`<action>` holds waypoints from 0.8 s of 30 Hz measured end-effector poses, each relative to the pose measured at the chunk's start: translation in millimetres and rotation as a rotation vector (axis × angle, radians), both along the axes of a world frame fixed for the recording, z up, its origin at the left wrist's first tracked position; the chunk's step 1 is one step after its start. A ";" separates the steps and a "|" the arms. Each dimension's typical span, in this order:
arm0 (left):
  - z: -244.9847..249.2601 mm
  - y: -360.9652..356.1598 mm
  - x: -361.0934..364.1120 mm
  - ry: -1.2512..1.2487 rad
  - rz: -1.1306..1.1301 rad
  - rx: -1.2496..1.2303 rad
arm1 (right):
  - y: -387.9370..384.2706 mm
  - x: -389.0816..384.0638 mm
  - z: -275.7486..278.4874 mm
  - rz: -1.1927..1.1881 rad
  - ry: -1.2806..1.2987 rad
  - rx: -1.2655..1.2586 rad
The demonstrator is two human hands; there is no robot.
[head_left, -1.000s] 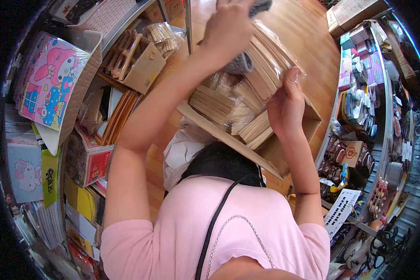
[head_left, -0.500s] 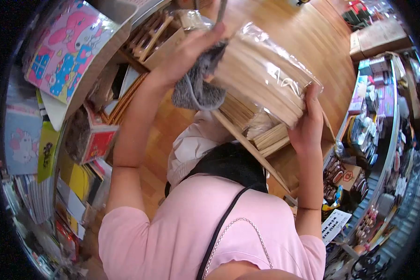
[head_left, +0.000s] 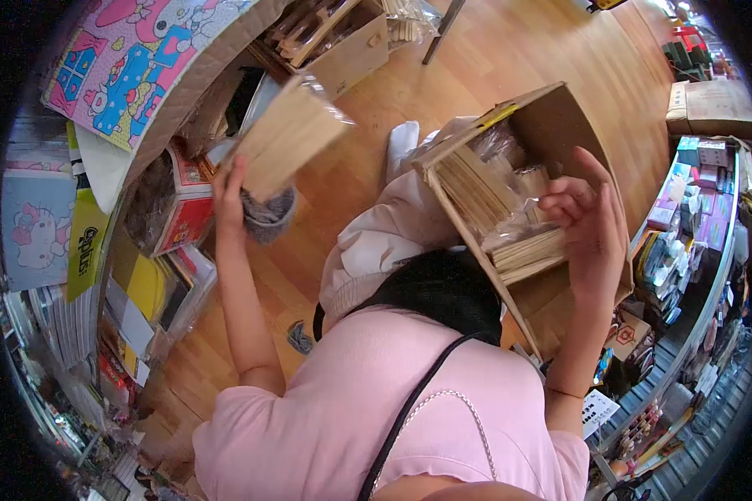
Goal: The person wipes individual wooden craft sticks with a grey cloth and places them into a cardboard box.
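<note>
My left hand [head_left: 231, 200] is closed around a plastic-wrapped pack of flat wooden sticks [head_left: 297, 138], tilted up at the left. A grey cloth [head_left: 269, 219] hangs just under the pack, against the same hand; how it is gripped is hidden. My right hand [head_left: 595, 230] is raised over the right side of a cardboard box [head_left: 589, 125], fingers apart and holding nothing. Inside that box lie more bagged wooden sticks [head_left: 476, 188] and a bundle of sticks [head_left: 526, 255].
Another cardboard box [head_left: 355, 63] with wooden pieces stands at the back left. Shelves of notebooks and a cartoon-print item [head_left: 125, 75] line the left. On the right runs a shelf of small packaged goods [head_left: 677, 217]. A small grey scrap [head_left: 299, 336] lies on the wooden floor.
The stick pack has passed from my right hand to my left and moved left, away from the box. My right hand has let go and opened. The grey cloth has moved left and down.
</note>
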State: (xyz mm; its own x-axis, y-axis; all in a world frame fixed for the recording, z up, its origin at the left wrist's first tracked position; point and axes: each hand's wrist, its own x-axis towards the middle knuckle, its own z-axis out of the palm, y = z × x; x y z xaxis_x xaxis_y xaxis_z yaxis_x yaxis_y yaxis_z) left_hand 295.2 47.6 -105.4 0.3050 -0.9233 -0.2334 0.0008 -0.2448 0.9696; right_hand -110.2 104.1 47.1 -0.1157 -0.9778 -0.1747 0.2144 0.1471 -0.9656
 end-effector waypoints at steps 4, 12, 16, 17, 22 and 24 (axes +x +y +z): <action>-15.7 -10.6 35.1 -0.009 0.271 -0.003 | 0.5 -0.5 1.0 -0.034 0.009 -0.043; -62.2 -91.6 123.4 -0.264 0.577 0.267 | 3.4 -2.6 2.6 -0.081 0.061 -0.066; -44.2 -85.9 106.4 -0.715 0.361 0.347 | 7.1 -7.4 4.4 -0.133 0.082 -0.085; -33.6 -81.2 104.8 -0.720 0.350 0.347 | 7.5 -8.1 4.8 -0.143 0.080 -0.080; 30.7 -41.8 70.3 -1.315 -0.019 0.682 | 4.0 -14.8 9.9 -0.195 0.141 -0.148; 42.9 -31.1 59.3 -1.326 -0.004 0.601 | 3.1 -16.0 14.5 -0.242 0.264 -0.160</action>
